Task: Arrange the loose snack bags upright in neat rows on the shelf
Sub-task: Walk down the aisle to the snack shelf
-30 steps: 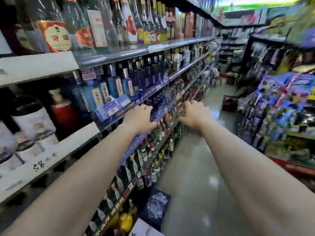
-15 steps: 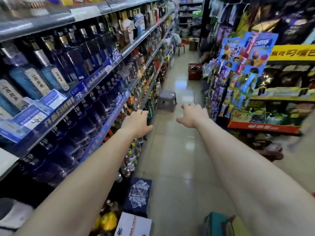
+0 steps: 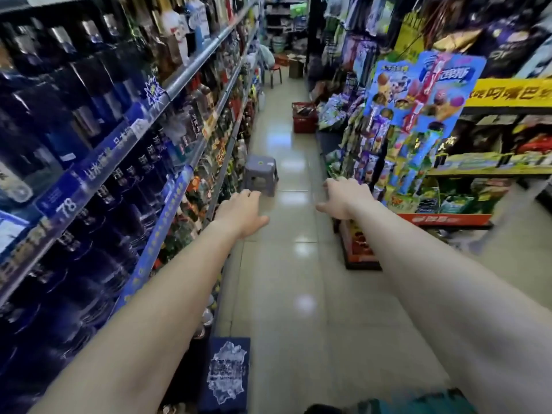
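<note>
**Reaching down the aisle, nothing in hand**

Stretching both arms forward, we hold the left hand (image 3: 242,213) and right hand (image 3: 346,198) over the floor (image 3: 286,294), each grip loosely spread and empty. No bag has been handled, so the whole arranging job looks ahead of us. The snack bags (image 3: 457,201) sit on the right shelf (image 3: 445,219), near the right hand; blur hides whether they stand upright.
</note>
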Motion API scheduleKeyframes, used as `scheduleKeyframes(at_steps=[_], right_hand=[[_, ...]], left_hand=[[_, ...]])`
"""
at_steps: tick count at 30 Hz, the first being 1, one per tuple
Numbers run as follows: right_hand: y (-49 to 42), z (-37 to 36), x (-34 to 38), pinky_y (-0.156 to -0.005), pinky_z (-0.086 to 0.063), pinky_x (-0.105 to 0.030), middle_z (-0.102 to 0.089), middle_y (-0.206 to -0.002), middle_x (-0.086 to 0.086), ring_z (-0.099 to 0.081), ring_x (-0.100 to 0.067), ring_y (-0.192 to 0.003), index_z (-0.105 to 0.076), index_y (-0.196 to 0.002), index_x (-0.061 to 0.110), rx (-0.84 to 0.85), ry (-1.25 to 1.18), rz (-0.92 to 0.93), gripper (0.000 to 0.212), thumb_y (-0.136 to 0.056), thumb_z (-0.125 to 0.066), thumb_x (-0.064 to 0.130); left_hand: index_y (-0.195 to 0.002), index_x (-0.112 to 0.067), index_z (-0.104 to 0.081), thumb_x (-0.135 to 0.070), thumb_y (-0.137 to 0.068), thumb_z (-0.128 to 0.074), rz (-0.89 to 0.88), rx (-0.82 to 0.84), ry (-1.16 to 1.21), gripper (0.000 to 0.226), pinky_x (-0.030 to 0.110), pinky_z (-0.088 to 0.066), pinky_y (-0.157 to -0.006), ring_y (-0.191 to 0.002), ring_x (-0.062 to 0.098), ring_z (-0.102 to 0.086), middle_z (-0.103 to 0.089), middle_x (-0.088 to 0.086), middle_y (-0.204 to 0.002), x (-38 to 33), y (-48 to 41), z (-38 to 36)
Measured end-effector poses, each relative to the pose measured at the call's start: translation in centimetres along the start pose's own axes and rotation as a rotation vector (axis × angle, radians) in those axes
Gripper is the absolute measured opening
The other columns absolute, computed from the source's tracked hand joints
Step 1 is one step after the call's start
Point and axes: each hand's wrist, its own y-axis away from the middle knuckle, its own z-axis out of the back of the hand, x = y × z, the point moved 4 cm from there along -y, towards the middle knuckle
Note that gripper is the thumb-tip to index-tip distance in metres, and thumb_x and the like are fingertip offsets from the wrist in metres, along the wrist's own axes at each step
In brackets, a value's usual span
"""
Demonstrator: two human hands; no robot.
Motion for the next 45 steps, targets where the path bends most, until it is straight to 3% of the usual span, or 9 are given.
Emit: scheduleKeyframes(at_steps=[9, 18, 25, 36, 45], right_hand=[[-12.4, -0.4, -0.4, -0.102, -0.036, -0.049, -0.05, -0.14, -0.012, -0.045, -0.034, -0.129, -0.044, -0.142, 0.019, 0.003, -0.042, -0.004, 0.065, -0.087, -0.056, 0.053], [-30.2, 0.5, -6.3, -0.102, -0.036, -0.049, -0.05, -0.14, -0.011, -0.045, -0.034, -0.13, -0.046, -0.141, 0.02, 0.053, -0.048, -0.002, 0.065, -0.087, -0.057, 0.053], [-42.9, 2.2, -9.1, -0.099, -0.039, -0.049, -0.051, -0.14, -0.011, -0.045, -0.035, -0.129, -0.046, -0.14, 0.019, 0.061, -0.065, -0.007, 0.065, -0.086, -0.057, 0.054], [-62.8, 2.6, -5.9, -0.101, -0.038, -0.05, -0.051, -0.139, -0.012, -0.046, -0.035, -0.128, -0.046, -0.141, 0.02, 0.122, 0.034, 0.008, 0.065, -0.087, -0.057, 0.054], [-77.7, 5.5, -3.0, -0.101, -0.037, -0.049, -0.049, -0.141, -0.011, -0.045, -0.034, -0.129, -0.043, -0.143, 0.021, 0.14, -0.032, -0.058, 0.064, -0.088, -0.057, 0.051]], left_hand=[[-0.145, -0.015, -0.036, -0.051, -0.089, -0.055, 0.028, 0.064, 0.036, 0.069, 0.049, -0.045, -0.098, -0.13, 0.032, -0.044, -0.044, 0.01, -0.144, 2.2, -12.9, -1.3], [-0.147, -0.019, -0.034, -0.049, -0.089, -0.055, 0.058, 0.132, 0.061, 0.068, 0.048, -0.045, -0.1, -0.13, 0.03, -0.044, -0.042, 0.008, -0.145, 0.9, -31.4, -1.9], [-0.145, -0.015, -0.039, -0.045, -0.09, -0.058, 0.105, 0.094, 0.13, 0.066, 0.043, -0.045, -0.099, -0.127, 0.03, -0.048, -0.048, 0.01, -0.141, 1.9, -43.1, -1.3], [-0.143, -0.016, -0.039, -0.047, -0.089, -0.058, 0.088, 0.138, 0.114, 0.065, 0.048, -0.044, -0.1, -0.127, 0.032, -0.046, -0.046, 0.01, -0.14, 10.0, -62.9, -1.8], [-0.141, -0.014, -0.04, -0.042, -0.091, -0.051, 0.005, 0.187, 0.116, 0.058, 0.052, -0.044, -0.1, -0.127, 0.036, -0.046, -0.045, 0.014, -0.14, 15.2, -79.5, 0.8]])
